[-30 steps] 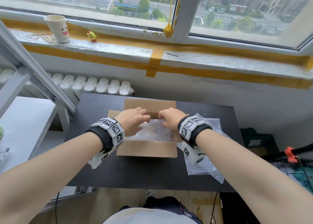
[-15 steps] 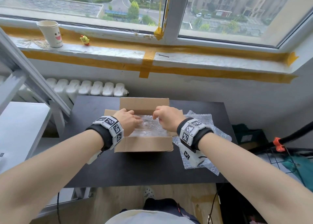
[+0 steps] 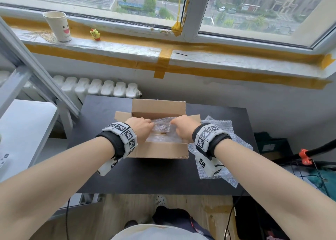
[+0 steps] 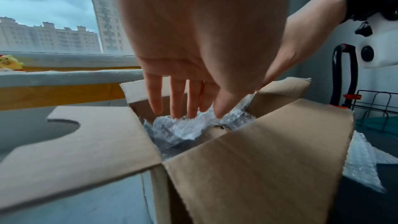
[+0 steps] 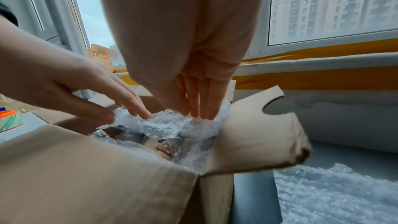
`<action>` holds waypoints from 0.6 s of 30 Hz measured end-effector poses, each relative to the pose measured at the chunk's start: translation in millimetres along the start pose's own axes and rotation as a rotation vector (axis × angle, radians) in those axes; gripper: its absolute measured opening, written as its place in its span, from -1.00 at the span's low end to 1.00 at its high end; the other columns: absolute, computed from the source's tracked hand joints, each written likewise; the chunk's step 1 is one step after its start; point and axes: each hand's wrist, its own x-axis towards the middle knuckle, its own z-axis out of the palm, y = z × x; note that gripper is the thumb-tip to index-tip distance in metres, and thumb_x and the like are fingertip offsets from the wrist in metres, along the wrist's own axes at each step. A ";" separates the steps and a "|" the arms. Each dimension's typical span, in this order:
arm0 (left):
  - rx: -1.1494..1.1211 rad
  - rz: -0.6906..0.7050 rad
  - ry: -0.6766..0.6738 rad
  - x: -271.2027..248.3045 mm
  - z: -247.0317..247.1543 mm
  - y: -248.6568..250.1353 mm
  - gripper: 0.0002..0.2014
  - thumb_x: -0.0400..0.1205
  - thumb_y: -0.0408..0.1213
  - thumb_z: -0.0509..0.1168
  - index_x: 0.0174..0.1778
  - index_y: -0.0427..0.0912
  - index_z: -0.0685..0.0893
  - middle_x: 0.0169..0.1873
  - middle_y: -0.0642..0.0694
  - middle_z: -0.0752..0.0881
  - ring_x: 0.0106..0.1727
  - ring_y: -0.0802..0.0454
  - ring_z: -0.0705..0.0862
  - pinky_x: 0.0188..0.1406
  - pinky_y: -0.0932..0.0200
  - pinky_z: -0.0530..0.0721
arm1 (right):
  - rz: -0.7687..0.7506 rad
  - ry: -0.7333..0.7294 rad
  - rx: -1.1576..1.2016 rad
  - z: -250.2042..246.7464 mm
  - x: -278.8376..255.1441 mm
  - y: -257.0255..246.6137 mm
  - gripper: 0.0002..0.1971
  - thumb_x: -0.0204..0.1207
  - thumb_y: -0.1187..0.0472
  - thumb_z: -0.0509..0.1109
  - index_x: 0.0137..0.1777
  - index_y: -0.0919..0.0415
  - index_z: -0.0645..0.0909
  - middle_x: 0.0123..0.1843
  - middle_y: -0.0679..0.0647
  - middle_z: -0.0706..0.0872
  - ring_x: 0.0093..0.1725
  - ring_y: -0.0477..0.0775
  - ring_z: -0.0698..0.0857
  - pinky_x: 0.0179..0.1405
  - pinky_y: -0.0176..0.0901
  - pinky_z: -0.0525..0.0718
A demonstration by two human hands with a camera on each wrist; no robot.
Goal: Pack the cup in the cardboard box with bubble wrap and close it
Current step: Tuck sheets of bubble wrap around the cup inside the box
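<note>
An open cardboard box (image 3: 160,149) stands on the black table (image 3: 154,178), its flaps spread outward. Crumpled bubble wrap (image 3: 161,129) fills the inside. Both hands reach into the box from the near side. My left hand (image 3: 141,126) lays straight fingers (image 4: 178,103) on the bubble wrap (image 4: 183,127). My right hand (image 3: 182,128) does the same, its fingers (image 5: 200,105) touching the bubble wrap (image 5: 170,125) beside the right flap (image 5: 258,125). The cup is hidden under the wrap; only a brownish spot shows through.
A loose sheet of bubble wrap (image 3: 223,130) lies on the table right of the box. A smiley paper cup (image 3: 58,26) and a yellow toy (image 3: 95,34) stand on the windowsill. White shelf (image 3: 23,127) at left, black stand with orange clamp (image 3: 305,157) at right.
Both hands have sunk a little deeper into the box and pushed the bubble wrap down. The head view has tilted, so the box sits smaller in the frame.
</note>
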 end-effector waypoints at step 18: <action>-0.117 0.044 -0.177 1.9 3.4 -8.4 -0.46 0.72 0.11 -0.12 0.60 -0.01 0.24 0.62 0.07 0.25 0.61 0.04 0.26 0.61 -0.06 0.17 | -0.022 -0.190 -0.004 10.3 9.7 2.7 -0.42 0.62 0.28 0.12 0.63 0.31 0.07 0.53 0.28 0.34 0.48 0.30 0.42 0.42 0.07 0.44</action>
